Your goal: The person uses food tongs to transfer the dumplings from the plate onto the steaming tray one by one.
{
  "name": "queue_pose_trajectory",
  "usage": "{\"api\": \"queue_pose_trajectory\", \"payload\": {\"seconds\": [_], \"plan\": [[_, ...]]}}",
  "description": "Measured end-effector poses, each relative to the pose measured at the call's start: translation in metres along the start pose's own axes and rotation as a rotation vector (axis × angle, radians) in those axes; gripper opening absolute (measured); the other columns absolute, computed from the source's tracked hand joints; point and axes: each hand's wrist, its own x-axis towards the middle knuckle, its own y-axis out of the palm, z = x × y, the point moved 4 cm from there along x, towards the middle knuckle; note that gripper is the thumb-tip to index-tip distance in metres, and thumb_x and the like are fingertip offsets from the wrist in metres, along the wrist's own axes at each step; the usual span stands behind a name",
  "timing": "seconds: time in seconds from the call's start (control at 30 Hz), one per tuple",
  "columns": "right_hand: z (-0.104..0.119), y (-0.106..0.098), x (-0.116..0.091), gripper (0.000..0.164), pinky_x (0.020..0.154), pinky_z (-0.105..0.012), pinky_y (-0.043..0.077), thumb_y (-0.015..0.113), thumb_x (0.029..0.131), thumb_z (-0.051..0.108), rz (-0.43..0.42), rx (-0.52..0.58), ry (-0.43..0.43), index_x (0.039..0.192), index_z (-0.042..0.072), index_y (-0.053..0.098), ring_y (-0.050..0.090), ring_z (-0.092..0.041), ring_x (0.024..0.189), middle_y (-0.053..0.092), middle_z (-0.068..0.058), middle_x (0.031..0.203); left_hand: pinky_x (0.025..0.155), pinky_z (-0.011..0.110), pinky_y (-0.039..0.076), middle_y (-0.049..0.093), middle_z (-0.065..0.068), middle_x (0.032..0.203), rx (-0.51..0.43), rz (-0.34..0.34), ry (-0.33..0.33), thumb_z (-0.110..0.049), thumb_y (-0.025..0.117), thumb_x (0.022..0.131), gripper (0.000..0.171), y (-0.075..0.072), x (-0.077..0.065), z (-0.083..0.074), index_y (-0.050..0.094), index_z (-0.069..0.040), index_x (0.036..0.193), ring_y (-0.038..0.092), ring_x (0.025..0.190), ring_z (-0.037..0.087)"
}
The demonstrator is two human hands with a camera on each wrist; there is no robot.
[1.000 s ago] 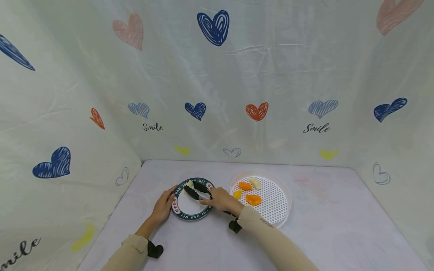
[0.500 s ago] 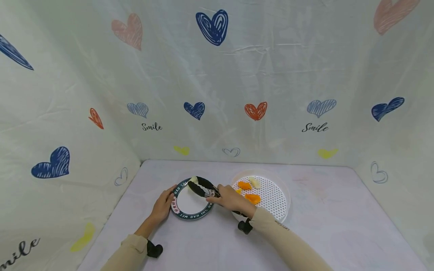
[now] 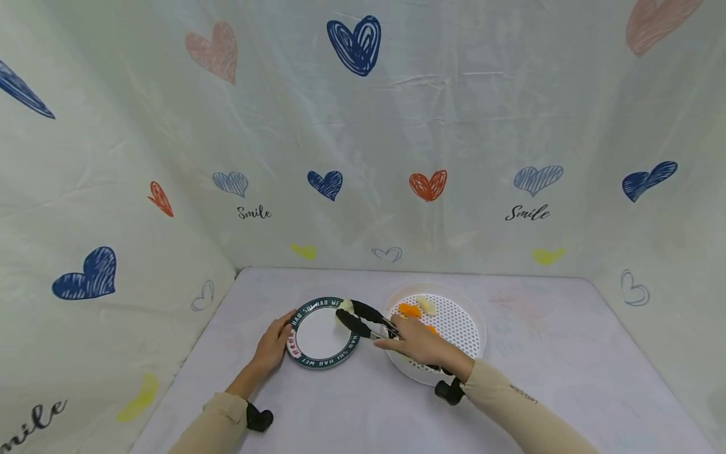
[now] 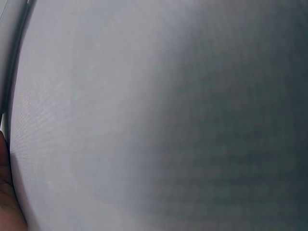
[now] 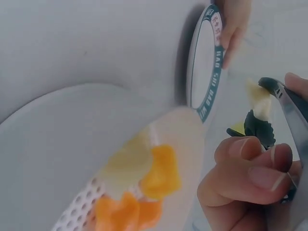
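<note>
In the head view my left hand point(image 3: 273, 343) holds the left rim of a white plate point(image 3: 320, 334) with a dark green lettered border. The right wrist view shows a finger of that hand along the plate's edge. My right hand point(image 3: 416, 340) grips metal tongs point(image 3: 354, 324) with black scalloped tips. Pinched between those tips is a pale yellowish-white food piece point(image 5: 260, 102), raised over the plate's right rim. Below my right hand lies a round white perforated tray point(image 3: 462, 337). It bears orange pieces point(image 3: 409, 310) and another pale piece point(image 3: 426, 306), partly hidden by the hand.
The white table point(image 3: 544, 378) extends right of the tray and toward the front. A pale curtain point(image 3: 471, 126) printed with hearts and "Smile" stands behind and beside the table. Mostly blurred grey surface fills the left wrist view.
My right hand and the tongs have moved right, carrying the pale piece from above the plate's middle to its right rim, and now cover part of the tray. The left hand stays put.
</note>
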Motion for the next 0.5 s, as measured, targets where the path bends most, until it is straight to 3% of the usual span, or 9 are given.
{"api": "queue_pose_trajectory", "payload": {"seconds": [0.1, 0.3, 0.5], "plan": [[-0.005, -0.006, -0.012, 0.065, 0.059, -0.03, 0.046, 0.062, 0.096, 0.048, 0.007, 0.016, 0.0, 0.124, -0.01, 0.055, 0.048, -0.012, 0.062, 0.051, -0.003, 0.073, 0.109, 0.057, 0.034, 0.052, 0.024, 0.129, -0.008, 0.006, -0.005, -0.013, 0.039, 0.109, 0.043, 0.001, 0.0, 0.001, 0.041, -0.003, 0.151, 0.049, 0.121, 0.038], [-0.016, -0.018, -0.035, 0.076, 0.074, -0.039, 0.052, 0.061, 0.096, 0.051, -0.006, 0.023, 0.029, 0.133, -0.015, 0.049, 0.055, -0.011, 0.068, 0.066, -0.008, 0.085, 0.109, 0.056, 0.034, 0.052, 0.022, 0.13, -0.01, 0.015, -0.022, -0.014, 0.039, 0.109, 0.044, 0.003, 0.0, 0.003, 0.04, -0.005, 0.152, 0.048, 0.121, 0.036], [-0.035, -0.031, -0.056, 0.077, 0.065, -0.035, 0.048, 0.063, 0.095, 0.049, -0.032, 0.046, 0.096, 0.132, -0.017, 0.047, 0.049, -0.012, 0.062, 0.054, -0.001, 0.067, 0.112, 0.056, 0.03, 0.049, 0.025, 0.136, 0.006, 0.012, -0.029, -0.014, 0.039, 0.109, 0.044, 0.003, 0.001, 0.003, 0.04, -0.005, 0.152, 0.044, 0.13, 0.041]]}}
